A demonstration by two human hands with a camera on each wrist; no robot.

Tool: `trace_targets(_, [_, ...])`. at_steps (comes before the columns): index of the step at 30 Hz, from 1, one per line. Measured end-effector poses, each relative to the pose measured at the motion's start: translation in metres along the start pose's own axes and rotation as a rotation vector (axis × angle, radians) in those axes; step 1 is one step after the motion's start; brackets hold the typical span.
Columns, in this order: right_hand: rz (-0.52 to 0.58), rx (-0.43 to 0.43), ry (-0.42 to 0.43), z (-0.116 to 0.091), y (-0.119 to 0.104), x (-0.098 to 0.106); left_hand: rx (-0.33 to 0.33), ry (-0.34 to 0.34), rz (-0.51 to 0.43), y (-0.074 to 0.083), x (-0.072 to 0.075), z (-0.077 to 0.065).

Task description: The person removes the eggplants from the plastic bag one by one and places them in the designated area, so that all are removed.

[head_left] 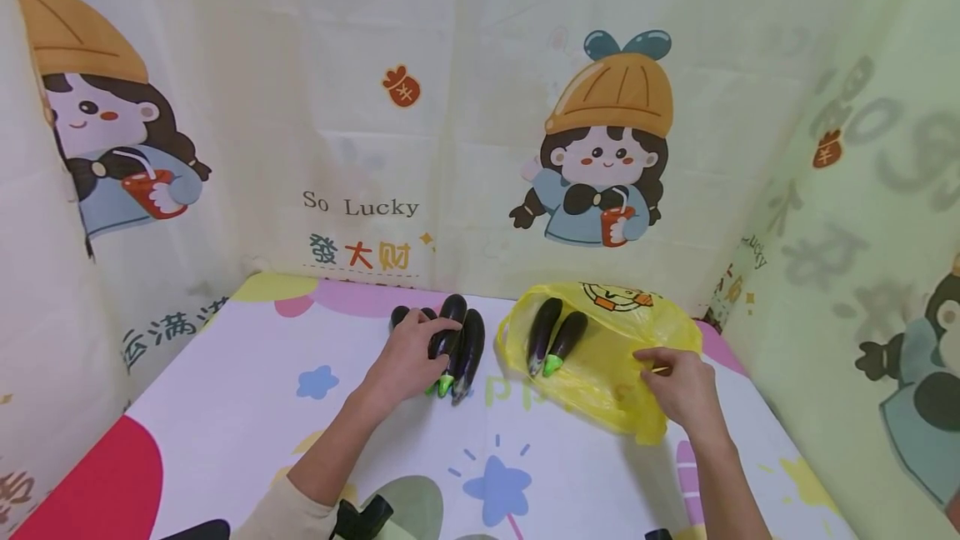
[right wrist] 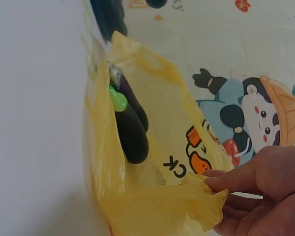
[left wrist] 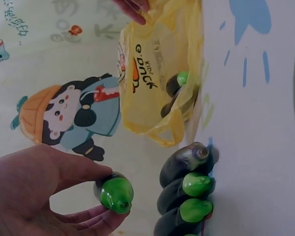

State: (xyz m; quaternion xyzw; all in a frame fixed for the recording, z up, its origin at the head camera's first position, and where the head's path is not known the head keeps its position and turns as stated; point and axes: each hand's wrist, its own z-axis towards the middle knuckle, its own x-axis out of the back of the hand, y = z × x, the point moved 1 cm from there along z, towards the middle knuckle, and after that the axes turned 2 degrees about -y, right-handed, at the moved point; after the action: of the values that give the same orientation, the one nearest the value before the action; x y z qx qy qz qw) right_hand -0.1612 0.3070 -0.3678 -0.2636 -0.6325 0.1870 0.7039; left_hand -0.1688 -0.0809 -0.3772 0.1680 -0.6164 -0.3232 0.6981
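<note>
My left hand (head_left: 405,361) pinches an eggplant (left wrist: 116,192) between thumb and fingers, its green cap facing the left wrist camera. In that view the eggplant is raised off the table, beside a row of several eggplants (left wrist: 179,204) that lie there. The hand partly covers this row in the head view. To the right, a yellow plastic bag (head_left: 611,365) lies with its mouth spread. Two eggplants rest inside it, one with a pale tip (head_left: 544,332) and one with a bright green cap (head_left: 567,340). My right hand (head_left: 684,390) pinches the bag's rim at its right side.
A white table cover (head_left: 247,407) with coloured prints lies under everything. Printed cloth curtains (head_left: 465,132) hang at the back and both sides, close behind the bag. A black object (head_left: 363,517) shows by the left sleeve at the near edge.
</note>
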Motion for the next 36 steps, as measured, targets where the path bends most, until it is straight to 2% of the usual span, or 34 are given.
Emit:
trace_targets(7, [0.001,-0.006,-0.008,0.0,-0.001,0.001,0.033,0.006,0.0,-0.005,0.001,0.001])
trace_targets(15, [0.006,-0.016,-0.013,0.001,0.0,0.001,0.033,0.013,0.003,-0.012,0.006,0.004])
trace_targets(26, [0.004,-0.005,-0.005,0.0,0.0,0.001,0.102,0.01,-0.048,-0.02,0.01,0.004])
trace_targets(36, [0.006,-0.011,-0.006,0.0,0.0,0.0,0.114,0.021,-0.022,-0.028,0.015,0.006])
